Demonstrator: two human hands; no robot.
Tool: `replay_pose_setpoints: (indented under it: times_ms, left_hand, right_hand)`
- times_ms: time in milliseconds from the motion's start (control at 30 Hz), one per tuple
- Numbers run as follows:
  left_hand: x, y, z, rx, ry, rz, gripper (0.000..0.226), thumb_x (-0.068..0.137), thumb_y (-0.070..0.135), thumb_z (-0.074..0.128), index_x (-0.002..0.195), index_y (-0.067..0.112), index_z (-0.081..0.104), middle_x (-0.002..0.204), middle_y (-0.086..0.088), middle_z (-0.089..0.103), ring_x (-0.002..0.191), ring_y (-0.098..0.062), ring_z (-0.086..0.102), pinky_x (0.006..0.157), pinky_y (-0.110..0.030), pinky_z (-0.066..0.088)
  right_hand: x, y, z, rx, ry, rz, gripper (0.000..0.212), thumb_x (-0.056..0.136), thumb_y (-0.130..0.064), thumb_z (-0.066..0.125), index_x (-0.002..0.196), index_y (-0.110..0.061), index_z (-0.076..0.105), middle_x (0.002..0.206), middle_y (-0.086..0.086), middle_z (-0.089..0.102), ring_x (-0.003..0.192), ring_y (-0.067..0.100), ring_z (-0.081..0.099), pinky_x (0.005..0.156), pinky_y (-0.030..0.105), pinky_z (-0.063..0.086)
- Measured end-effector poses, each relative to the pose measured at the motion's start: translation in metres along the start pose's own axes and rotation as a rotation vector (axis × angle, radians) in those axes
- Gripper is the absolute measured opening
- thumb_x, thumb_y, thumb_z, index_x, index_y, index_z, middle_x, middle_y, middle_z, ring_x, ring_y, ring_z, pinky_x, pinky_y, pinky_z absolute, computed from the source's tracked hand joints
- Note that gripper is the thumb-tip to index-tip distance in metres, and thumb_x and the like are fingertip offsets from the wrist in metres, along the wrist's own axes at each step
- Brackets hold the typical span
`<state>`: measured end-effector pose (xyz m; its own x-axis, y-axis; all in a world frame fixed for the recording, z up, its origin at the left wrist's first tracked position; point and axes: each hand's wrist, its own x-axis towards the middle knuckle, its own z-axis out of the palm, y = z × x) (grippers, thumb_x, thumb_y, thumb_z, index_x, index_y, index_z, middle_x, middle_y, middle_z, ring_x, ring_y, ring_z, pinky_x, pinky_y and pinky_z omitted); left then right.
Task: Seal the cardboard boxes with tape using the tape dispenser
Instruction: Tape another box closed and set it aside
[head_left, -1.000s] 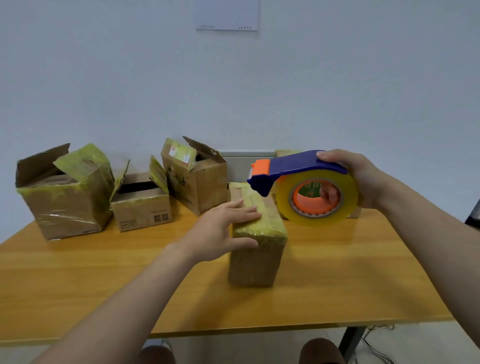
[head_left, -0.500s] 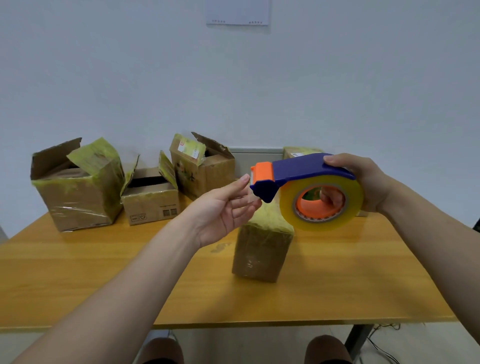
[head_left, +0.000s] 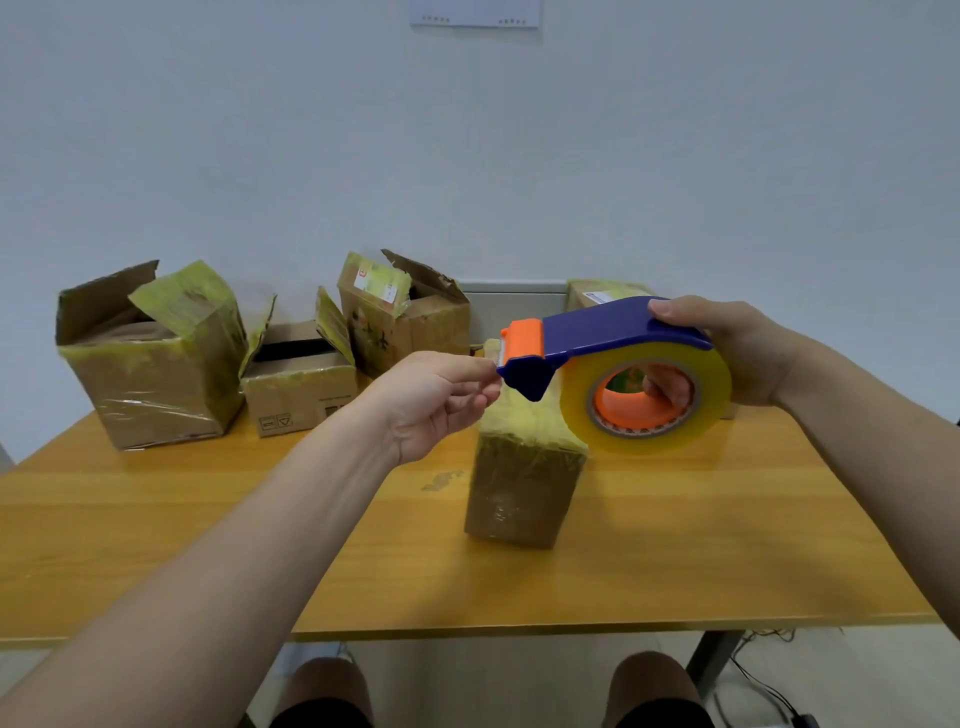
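Raised left hand (head_left: 431, 400), fingertips pinched at tape dispenser (head_left: 597, 332) nose.

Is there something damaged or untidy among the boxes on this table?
Yes. Three boxes at the back left stand open with bent flaps: the large box, the small box and the tall box, whose flap edge looks torn. Wrinkled yellowish tape clings to them. The table bears a small dark mark.
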<state>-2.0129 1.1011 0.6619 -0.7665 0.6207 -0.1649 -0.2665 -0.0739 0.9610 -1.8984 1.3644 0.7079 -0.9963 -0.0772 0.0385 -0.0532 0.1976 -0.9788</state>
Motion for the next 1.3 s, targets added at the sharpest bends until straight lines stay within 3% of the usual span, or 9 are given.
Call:
replay_pose_setpoints:
  times_ms: [167,267,400,500,600,833,1033,1167,1300]
  left_hand:
    - [-0.003,0.006,-0.003,0.1,0.039,0.008,0.017,0.097,0.007,0.069,0.109,-0.003,0.073,0.064,-0.002,0.065,0.053,-0.005,0.06,0.051,-0.014,0.053]
    - [-0.005,0.001,-0.015,0.191,0.108,0.009,0.014,0.092,0.006,0.075,0.102,-0.003,0.076,0.065,-0.005,0.066,0.054,-0.007,0.062,0.053,-0.015,0.055]
    - [-0.008,-0.008,-0.017,0.374,0.158,0.045,0.008,0.089,0.006,0.08,0.094,0.001,0.081,0.071,-0.011,0.073,0.058,-0.01,0.067,0.057,-0.02,0.058]
    - [-0.007,-0.009,-0.013,0.479,0.158,0.094,0.009,0.089,0.011,0.08,0.093,0.004,0.082,0.074,-0.012,0.075,0.062,-0.012,0.07,0.061,-0.022,0.06]
    - [-0.007,-0.009,-0.01,0.566,0.151,0.124,0.007,0.09,0.013,0.08,0.091,0.006,0.082,0.076,-0.013,0.077,0.065,-0.013,0.072,0.063,-0.024,0.061]
    - [-0.004,-0.013,-0.006,0.718,0.198,0.153,0.006,0.089,0.012,0.082,0.086,0.007,0.081,0.076,-0.013,0.078,0.067,-0.017,0.074,0.062,-0.024,0.06]
    - [-0.001,-0.016,-0.009,0.746,0.222,0.165,0.008,0.09,0.01,0.081,0.084,0.005,0.08,0.075,-0.014,0.077,0.065,-0.017,0.072,0.062,-0.025,0.06]
    - [-0.002,-0.015,-0.013,0.809,0.222,0.158,0.006,0.09,0.01,0.079,0.089,0.005,0.076,0.076,-0.016,0.077,0.064,-0.018,0.073,0.063,-0.03,0.064]
    - [-0.002,-0.007,-0.024,0.877,0.201,0.013,0.039,0.089,0.021,0.084,0.106,0.012,0.049,0.074,-0.014,0.077,0.063,-0.023,0.077,0.054,-0.029,0.06]
  right_hand:
    - [-0.008,-0.002,-0.006,-0.036,-0.047,0.057,0.081,0.037,-0.065,0.094,0.101,-0.017,0.077,0.096,0.009,0.076,0.079,0.021,0.074,0.063,0.031,0.06]
    - [-0.018,-0.001,-0.014,-0.061,-0.076,0.086,0.063,0.039,-0.058,0.094,0.089,-0.02,0.082,0.091,0.01,0.076,0.074,0.022,0.074,0.062,0.031,0.06]
    - [-0.025,-0.004,-0.014,-0.087,-0.042,0.088,0.02,0.073,-0.035,0.067,0.072,-0.02,0.081,0.075,0.007,0.074,0.06,0.018,0.069,0.055,0.027,0.056]
    - [-0.029,-0.005,-0.014,-0.106,-0.008,0.092,0.03,0.078,-0.031,0.055,0.063,-0.019,0.078,0.065,0.004,0.071,0.053,0.015,0.066,0.05,0.023,0.052]
    - [-0.03,-0.007,-0.015,-0.146,-0.035,0.103,0.019,0.072,-0.033,0.068,0.066,-0.02,0.08,0.068,0.004,0.072,0.055,0.016,0.067,0.051,0.024,0.053]
    - [-0.025,-0.001,-0.014,-0.224,-0.007,0.14,0.039,0.058,-0.05,0.076,0.08,-0.018,0.081,0.084,0.012,0.075,0.066,0.021,0.07,0.058,0.028,0.057]
    - [-0.02,-0.003,-0.009,-0.245,0.014,0.143,0.022,0.076,-0.039,0.067,0.078,-0.022,0.081,0.084,0.009,0.076,0.067,0.02,0.071,0.058,0.028,0.056]
    - [-0.014,-0.006,-0.003,-0.272,-0.003,0.147,0.023,0.069,-0.045,0.075,0.077,-0.024,0.081,0.082,0.007,0.076,0.067,0.018,0.071,0.06,0.03,0.056]
    - [-0.007,-0.005,0.002,-0.3,0.01,0.17,0.024,0.074,-0.044,0.068,0.076,-0.023,0.081,0.084,0.007,0.076,0.068,0.018,0.072,0.061,0.029,0.056]
